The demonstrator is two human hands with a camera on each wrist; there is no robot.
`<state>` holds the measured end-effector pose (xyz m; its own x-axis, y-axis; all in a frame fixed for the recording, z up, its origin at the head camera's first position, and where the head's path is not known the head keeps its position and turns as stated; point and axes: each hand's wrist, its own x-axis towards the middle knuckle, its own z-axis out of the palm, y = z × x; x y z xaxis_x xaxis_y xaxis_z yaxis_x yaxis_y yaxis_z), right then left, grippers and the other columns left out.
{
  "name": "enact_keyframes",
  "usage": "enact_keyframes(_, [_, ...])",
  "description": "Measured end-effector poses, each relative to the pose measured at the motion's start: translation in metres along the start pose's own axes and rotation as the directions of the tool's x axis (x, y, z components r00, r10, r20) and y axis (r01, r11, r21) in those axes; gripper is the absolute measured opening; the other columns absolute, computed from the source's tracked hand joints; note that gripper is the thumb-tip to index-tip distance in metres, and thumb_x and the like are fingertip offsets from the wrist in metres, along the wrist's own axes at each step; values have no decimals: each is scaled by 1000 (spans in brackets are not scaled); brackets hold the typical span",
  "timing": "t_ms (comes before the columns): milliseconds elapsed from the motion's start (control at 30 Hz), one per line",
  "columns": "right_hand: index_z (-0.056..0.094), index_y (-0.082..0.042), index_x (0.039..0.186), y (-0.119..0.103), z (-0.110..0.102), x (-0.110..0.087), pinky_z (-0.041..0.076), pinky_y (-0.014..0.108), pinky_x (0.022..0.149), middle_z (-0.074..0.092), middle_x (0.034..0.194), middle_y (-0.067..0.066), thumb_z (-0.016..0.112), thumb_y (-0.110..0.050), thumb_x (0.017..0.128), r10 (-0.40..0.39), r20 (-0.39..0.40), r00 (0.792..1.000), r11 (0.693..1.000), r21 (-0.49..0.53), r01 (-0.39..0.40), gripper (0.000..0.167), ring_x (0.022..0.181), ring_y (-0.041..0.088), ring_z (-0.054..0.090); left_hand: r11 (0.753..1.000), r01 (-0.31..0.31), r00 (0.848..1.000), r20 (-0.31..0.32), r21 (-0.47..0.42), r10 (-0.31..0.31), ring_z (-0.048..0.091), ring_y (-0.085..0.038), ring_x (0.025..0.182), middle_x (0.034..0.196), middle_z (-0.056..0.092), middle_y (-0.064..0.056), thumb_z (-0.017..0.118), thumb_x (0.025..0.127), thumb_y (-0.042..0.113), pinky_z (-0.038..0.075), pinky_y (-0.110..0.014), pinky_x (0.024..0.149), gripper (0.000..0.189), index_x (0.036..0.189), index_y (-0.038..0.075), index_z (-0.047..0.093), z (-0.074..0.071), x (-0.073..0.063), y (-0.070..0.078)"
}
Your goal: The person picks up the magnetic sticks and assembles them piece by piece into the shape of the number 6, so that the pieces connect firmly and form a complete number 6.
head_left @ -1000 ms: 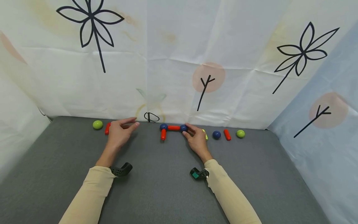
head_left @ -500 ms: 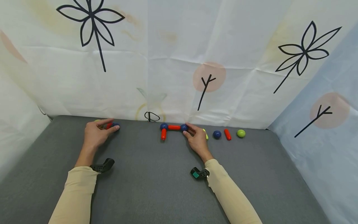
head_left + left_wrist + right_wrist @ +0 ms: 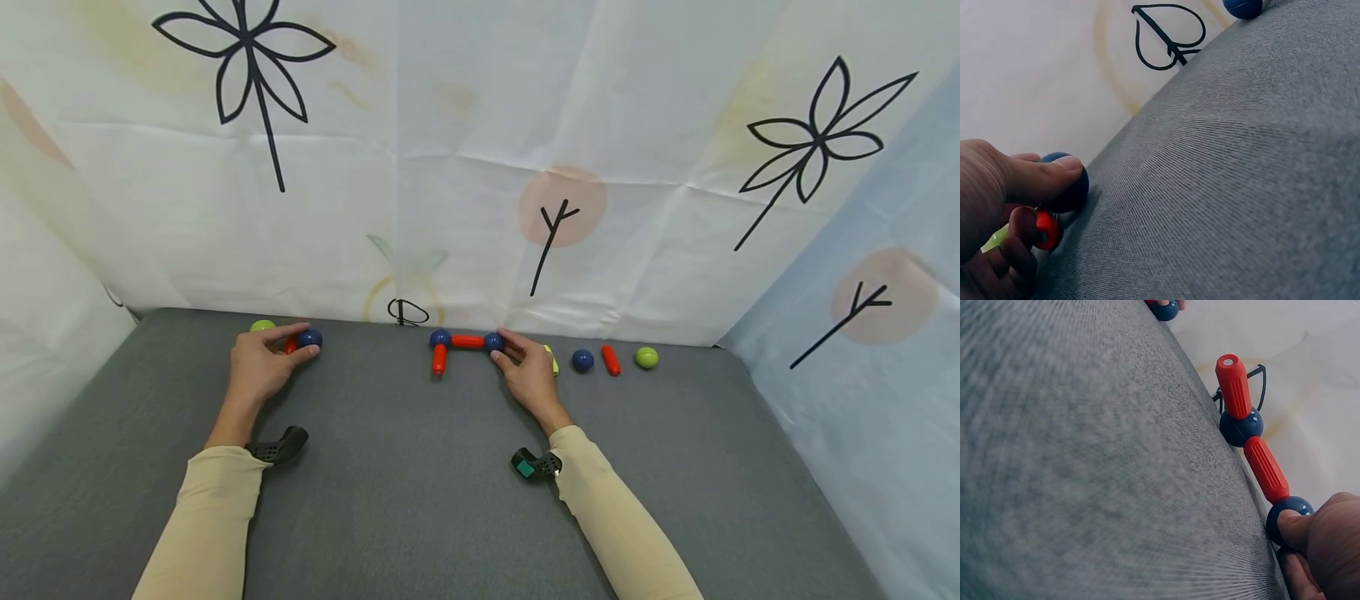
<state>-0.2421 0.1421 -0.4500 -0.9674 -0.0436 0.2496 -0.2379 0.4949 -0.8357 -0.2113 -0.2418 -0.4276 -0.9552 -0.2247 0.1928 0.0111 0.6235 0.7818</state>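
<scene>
At the table's far left, my left hand (image 3: 258,362) pinches a blue ball (image 3: 310,338) between thumb and fingers; the left wrist view shows the thumb over this ball (image 3: 1075,194). A red rod (image 3: 1047,230) lies beside it, partly covered by the fingers. My right hand (image 3: 531,377) holds another blue ball (image 3: 492,342) with thumb and fingertips. That ball is joined to a red ribbed rod (image 3: 1266,470), which leads to a second blue ball (image 3: 1241,427). From the second ball a further red rod (image 3: 1234,387) sticks out towards me, its end free.
Behind the left hand sits a green ball (image 3: 262,325). Right of my right hand are a partly hidden yellow-green piece (image 3: 553,360), a blue ball (image 3: 582,361), a red rod (image 3: 611,360) and a green ball (image 3: 647,357). A printed cloth (image 3: 465,250) stands behind the grey table (image 3: 420,500).
My left hand has moved left from near the table's middle and now grips the blue ball there. The right hand and the joined rods and balls stay in place.
</scene>
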Motion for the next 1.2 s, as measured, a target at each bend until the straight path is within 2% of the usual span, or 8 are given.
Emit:
enact_keyframes(200, [65,-3,136,0,0,-1,52,36,95,61,137,17,73,-2,94,-2,1,1000,1000,4,2,43,119,28,65,998,-12,1000,14,-59,13,44,-13,66,104,67,-24,81,90,23,36,-25,54,42,125,2,72,-1,0,6])
enact_keyframes(300, [65,-4,136,-1,0,-1,52,36,95,61,138,17,73,-3,94,-2,3,1000,1000,2,2,43,119,27,65,993,-15,998,63,-119,23,42,-12,66,89,63,-13,81,90,27,36,-25,54,45,127,4,72,0,1,10])
enact_keyframes(400, [65,-4,136,-1,0,0,52,36,95,61,138,17,73,-3,94,0,3,1000,1000,2,0,43,119,28,65,981,5,989,149,-192,24,50,-5,72,93,65,-6,80,90,30,42,-24,60,49,131,5,69,3,0,18])
enact_keyframes(600, [66,-3,134,-3,-1,0,52,37,95,62,136,18,74,-2,93,-1,-2,1000,1000,4,1,42,117,29,66,954,29,926,368,-298,86,63,-12,110,132,64,-19,78,92,25,51,-20,81,50,136,3,65,16,-4,37])
enact_keyframes(767, [67,-2,133,-3,0,0,53,37,95,63,134,18,74,-2,92,-7,-12,1000,1000,-1,7,41,116,29,67,945,18,861,485,-327,151,63,-28,117,129,66,-19,81,89,18,52,-22,85,45,130,3,69,35,-6,51])
enact_keyframes(933, [67,-2,132,-1,0,1,53,37,95,64,134,18,74,-2,92,-9,-17,1000,1000,-7,9,41,115,29,67,939,6,805,559,-344,200,64,-26,112,123,70,-14,83,87,17,53,-27,86,43,127,4,72,52,-11,58])
enact_keyframes(1067, [67,-2,132,-2,0,1,53,38,94,63,134,18,75,-3,92,-7,-15,1000,1000,-6,7,41,115,29,67,928,16,773,594,-371,224,66,-22,106,118,72,-13,83,87,16,54,-28,85,42,126,4,73,62,-16,63])
enact_keyframes(1200, [67,-2,133,-3,0,1,53,39,94,63,135,18,74,-3,92,-4,-14,1000,1000,-5,4,41,115,30,67,920,38,758,611,-389,227,68,-21,104,116,73,-12,83,86,15,55,-30,84,41,124,4,73,69,-20,68])
